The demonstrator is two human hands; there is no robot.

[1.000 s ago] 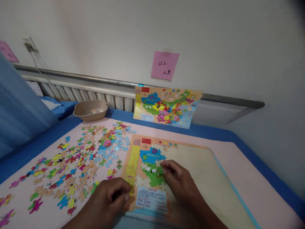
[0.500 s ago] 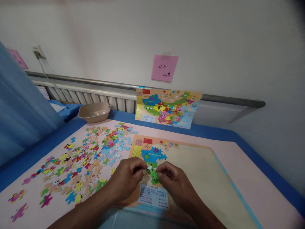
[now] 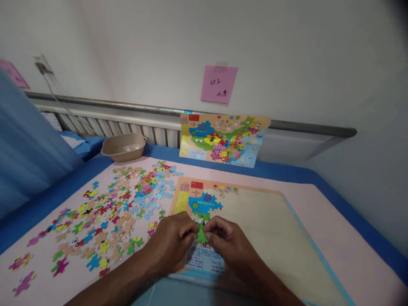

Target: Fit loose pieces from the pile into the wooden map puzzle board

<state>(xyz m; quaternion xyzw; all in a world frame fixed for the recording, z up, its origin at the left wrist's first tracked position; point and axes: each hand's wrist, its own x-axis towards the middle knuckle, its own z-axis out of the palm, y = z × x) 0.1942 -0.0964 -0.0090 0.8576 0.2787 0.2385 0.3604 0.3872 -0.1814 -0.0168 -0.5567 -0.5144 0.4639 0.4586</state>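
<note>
Between my two hands is a green jigsaw piece, low over the puzzle board. My left hand is closed, its thumb and forefinger pinching the piece's left edge. From the other side my right hand grips the right edge with curled fingers. Just behind the piece, a joined green part with a white animal partly shows. Above it lies the joined blue section. A printed text panel fills the board's lower left, partly covered by my hands.
Many loose puzzle pieces are spread over the pink table surface left of the board. A beige basin with a few pieces stands at the back left. Against the wall rail leans a picture map. A blue curtain hangs at left.
Both hands have drawn closer together around the green jigsaw piece, and the right hand has shifted slightly left. The camera view has tilted slightly.
</note>
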